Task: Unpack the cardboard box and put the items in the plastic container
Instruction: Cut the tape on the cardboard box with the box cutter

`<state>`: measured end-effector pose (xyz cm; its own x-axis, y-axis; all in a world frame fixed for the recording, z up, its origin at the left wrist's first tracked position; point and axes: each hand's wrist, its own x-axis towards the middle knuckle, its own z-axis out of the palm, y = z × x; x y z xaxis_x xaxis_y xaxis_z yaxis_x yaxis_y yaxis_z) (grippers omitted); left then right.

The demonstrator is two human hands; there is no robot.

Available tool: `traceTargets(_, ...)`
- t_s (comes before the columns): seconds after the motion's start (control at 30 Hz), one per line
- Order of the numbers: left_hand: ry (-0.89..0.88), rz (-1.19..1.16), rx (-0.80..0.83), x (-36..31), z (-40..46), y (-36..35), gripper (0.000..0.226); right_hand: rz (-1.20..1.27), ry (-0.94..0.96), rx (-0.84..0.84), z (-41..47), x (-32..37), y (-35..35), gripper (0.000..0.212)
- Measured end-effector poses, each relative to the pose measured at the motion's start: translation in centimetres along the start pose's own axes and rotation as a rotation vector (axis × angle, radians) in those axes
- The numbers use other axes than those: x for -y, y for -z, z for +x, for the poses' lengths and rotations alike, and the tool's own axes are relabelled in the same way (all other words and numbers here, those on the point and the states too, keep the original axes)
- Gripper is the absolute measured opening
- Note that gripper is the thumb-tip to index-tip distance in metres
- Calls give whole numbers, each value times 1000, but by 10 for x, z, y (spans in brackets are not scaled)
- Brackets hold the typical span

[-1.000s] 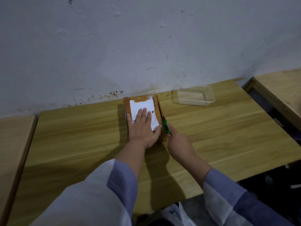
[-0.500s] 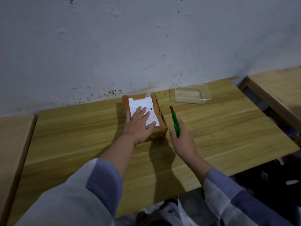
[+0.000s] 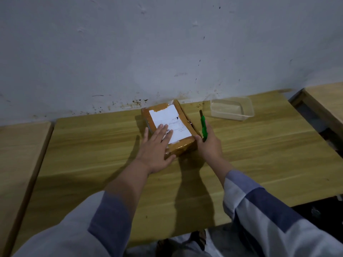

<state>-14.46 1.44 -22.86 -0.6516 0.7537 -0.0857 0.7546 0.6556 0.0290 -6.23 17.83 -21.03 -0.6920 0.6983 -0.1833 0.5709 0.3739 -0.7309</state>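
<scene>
A taped brown cardboard box [image 3: 182,146] with a white shipping label lies near the wall on the wooden table [image 3: 259,145]. My left hand [image 3: 157,145] lies flat on the box's near left part, fingers straight over the label. Just right of the box, my right hand [image 3: 208,143] grips a green utility knife [image 3: 203,127] with its blade pointing away from me; the thumb touches the box's near right corner. A clear plastic container [image 3: 232,108] stands empty at the back right of the table.
A grey stained wall rises right behind the table. A second wooden table [image 3: 20,145] adjoins on the left, and a third [image 3: 326,101] stands to the right across a dark gap. My knees and the floor show below the front edge.
The right hand pulled the knife out of the box's right side, lifted it blade-up, then came back beside the box. The left hand slid toward the box's near left edge.
</scene>
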Motion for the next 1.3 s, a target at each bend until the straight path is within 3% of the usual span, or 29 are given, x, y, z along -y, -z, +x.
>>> traceTargets(0.3,172,-53,28,-39,23,2,76,103,77,103,20,-20,36,50)
traceTargets(0.7,323,-64,28,-72,42,2,74,267,34,160,-8,-49,69,45)
traceTargets(0.97,288,-78,41,-69,42,3,76,250,-49,132,-11,-39,56,46)
traceTargets(1.3,94,-69,45,-45,36,1,72,184,-166,86,-26,-10,49,45)
